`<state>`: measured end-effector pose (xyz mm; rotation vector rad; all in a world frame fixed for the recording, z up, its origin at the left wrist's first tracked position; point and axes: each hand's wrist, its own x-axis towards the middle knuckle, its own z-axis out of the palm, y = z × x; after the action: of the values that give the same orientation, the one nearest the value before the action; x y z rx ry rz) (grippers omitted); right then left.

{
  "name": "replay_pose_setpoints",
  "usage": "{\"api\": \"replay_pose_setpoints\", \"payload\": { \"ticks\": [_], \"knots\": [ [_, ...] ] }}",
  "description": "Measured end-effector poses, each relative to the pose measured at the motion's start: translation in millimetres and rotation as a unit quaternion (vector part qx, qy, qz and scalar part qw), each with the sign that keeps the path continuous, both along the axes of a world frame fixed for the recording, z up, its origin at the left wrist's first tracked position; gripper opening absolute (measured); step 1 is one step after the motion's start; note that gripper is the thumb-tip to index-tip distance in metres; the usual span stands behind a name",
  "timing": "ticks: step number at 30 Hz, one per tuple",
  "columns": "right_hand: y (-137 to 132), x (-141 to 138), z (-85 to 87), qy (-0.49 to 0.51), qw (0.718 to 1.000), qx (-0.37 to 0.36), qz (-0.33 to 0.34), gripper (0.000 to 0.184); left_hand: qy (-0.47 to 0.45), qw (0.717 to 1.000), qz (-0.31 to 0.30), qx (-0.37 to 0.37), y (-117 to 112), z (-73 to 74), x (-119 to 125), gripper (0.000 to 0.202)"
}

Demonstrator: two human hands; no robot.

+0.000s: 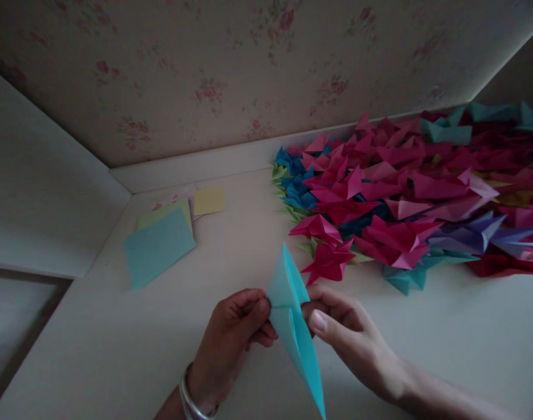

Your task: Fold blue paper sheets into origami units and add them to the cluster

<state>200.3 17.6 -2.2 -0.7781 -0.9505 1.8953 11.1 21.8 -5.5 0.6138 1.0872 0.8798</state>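
Observation:
A sheet of turquoise origami paper (284,291), folded into a long pointed shape with open pockets, is held upright above the table. My left hand (238,326) pinches its left edge between thumb and fingers. At the opposite edge my right hand (349,332) is closed, its curled fingers reaching partly behind the fold and its thumb beside the edge. The fingertips of my right hand are partly hidden by the paper.
Flat coloured sheets lie at the left: a light blue one (161,248) over a green one (179,207), beside a small yellow one (209,201). A large heap of folded paper pieces (398,192) covers the back right. A flowered wall (231,76) rises behind.

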Motion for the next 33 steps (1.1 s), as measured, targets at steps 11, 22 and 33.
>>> {"api": "replay_pose_setpoints", "payload": {
  "ticks": [11, 22, 33],
  "knots": [
    [0.3, 0.3, -6.8, 0.013, 0.999, -0.027, 0.021, 0.031, -0.034, 0.999, 0.021, -0.023, -2.9, -1.6, -1.4, 0.034],
    [1.2, 1.9, -2.6, -0.007, 0.999, -0.028, 0.045, 0.039, -0.008, 1.0, -0.008, -0.009, -1.5, 3.5, 1.1, 0.036],
    [2.1, -0.3, -4.8, -0.012, 0.999, -0.033, 0.039, 0.041, -0.02, 1.0, -0.015, -0.012, -3.4, 1.7, 0.4, 0.035]
  ]
}}
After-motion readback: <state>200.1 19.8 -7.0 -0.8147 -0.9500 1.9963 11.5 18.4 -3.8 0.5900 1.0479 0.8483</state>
